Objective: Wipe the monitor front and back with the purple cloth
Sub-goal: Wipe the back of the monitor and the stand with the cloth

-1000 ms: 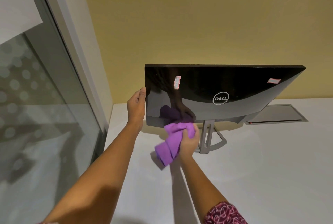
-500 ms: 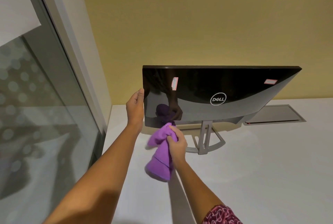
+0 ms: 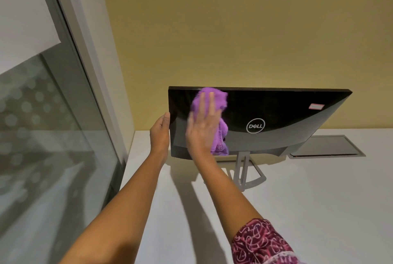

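Note:
The monitor stands on a white desk with its glossy black back and round logo facing me, on a grey stand. My left hand grips the monitor's left edge, thumb on the near side. My right hand lies flat with straight fingers, pressing the purple cloth against the upper left of the monitor's back. The cloth reaches up to the top edge and hangs down past my palm. The monitor's screen side is hidden.
The white desk spreads out to the right and toward me. A grey cable hatch is set into it behind the monitor. A glass partition with a pale frame runs along the left. A yellow wall stands behind.
My right hand rose from below the monitor's lower left edge, where it gripped the bunched cloth, and now presses the cloth flat high on the back. My left hand has kept its hold.

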A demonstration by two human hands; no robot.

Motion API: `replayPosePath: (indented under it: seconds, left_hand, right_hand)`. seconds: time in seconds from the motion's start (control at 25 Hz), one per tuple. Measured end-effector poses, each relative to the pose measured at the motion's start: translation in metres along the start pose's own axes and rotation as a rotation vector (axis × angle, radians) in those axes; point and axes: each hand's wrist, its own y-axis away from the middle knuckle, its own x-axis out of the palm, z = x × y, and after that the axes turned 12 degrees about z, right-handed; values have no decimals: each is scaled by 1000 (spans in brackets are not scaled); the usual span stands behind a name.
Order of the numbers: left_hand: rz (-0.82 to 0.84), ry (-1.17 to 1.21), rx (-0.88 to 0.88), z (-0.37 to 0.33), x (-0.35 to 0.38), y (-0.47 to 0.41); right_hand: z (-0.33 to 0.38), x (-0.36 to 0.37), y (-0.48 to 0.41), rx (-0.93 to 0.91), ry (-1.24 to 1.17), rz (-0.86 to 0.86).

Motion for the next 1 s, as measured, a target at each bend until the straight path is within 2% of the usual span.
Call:
replayPosePath:
  seconds: [0.12, 0.2, 0.28, 0.4, 0.44, 0.52, 0.6, 0.72, 0.8, 0.88, 1.0]
  left_hand:
    - [-2, 6, -26, 6, -3, -5]
    - [-29, -15, -49, 5, -2, -4]
    - [-35, 15, -37, 1, -1, -3]
    - [8, 35, 25, 0, -2, -5]
    - [11, 42, 32, -1, -2, -5]
    - [-10, 101, 17, -1, -1, -5]
    - [-21, 208, -23, -4, -1, -3]
    - [-7, 274, -103, -6, -1, 0]
    - [-2, 245, -106, -7, 0, 1]
    - [-14, 232, -101, -7, 1, 1]
    - [-51, 216, -116, -7, 4, 1]
  right_hand:
    - [-5, 15, 15, -670, 294, 210]
    - [-20, 7, 10, -839, 396, 260]
    - [-24, -5, -7, -770, 331, 194]
    - [-11, -17, -31, -491, 85, 17]
    - [-5, -17, -34, -451, 56, -5]
    - [-1, -10, -30, -492, 130, 18]
    - [-12, 5, -15, -683, 312, 117]
    - [-45, 13, 22, -973, 650, 440]
    - [-72, 13, 41, -996, 750, 622]
    - [-96, 8, 46, -936, 743, 547]
    - [-136, -6, 39, -700, 619, 319]
